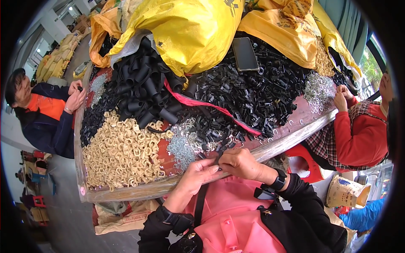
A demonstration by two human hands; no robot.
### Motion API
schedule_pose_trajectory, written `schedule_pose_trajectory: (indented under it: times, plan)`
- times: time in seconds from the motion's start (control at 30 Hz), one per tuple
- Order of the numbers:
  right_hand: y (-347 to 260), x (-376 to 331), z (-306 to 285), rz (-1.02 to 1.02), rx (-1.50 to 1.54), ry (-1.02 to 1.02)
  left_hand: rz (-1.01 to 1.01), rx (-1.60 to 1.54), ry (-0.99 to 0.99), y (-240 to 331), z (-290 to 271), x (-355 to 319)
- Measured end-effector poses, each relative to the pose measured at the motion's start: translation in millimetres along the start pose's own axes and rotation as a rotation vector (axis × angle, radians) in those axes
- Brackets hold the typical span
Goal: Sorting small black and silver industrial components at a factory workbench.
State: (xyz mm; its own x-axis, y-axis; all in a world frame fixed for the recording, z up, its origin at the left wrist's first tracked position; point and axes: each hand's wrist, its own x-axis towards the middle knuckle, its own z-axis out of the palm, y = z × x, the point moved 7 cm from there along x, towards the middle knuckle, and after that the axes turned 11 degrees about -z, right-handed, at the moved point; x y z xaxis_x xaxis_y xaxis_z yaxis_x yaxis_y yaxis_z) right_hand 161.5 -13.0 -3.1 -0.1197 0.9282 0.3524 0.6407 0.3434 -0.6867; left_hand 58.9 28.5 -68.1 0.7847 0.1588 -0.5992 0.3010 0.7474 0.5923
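Both of my hands meet over the wooden edge nearest me. My left hand (196, 174) is closed in a pinch, thumb and fingers around a small black part (219, 161). Against it presses my right hand (241, 163), its fingers curled onto the same part, whose exact shape is mostly hidden. Just beyond lie small silver screws (182, 148) and bent metal hooks (198, 143). A heap of cream-coloured plastic loops (122, 154) spreads to the left. Small black plastic pieces (253, 90) are piled behind my hands, with a red strap (211, 106) across them.
A wooden rim (287, 137) borders the table. Black tubes (145, 80), yellow sacks (192, 31) and a phone (245, 54) lie farther back. One person (46, 114) works at the left side, another (358, 135) at the right beside more metal hooks (319, 90).
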Motion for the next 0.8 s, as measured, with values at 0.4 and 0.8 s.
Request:
schedule_pose_trajectory:
  times: [0.4, 0.8]
  plan:
    - [11.8, -4.2, 5.2, -0.018, 0.21, 0.055, -0.004, -0.026, 0.031, -2.3, -8.1, 2.4]
    - [-3.5, -13.7, -5.1, -0.148, 0.011, 0.249, 0.037, -0.008, -0.035, 3.5, 1.9, -1.2]
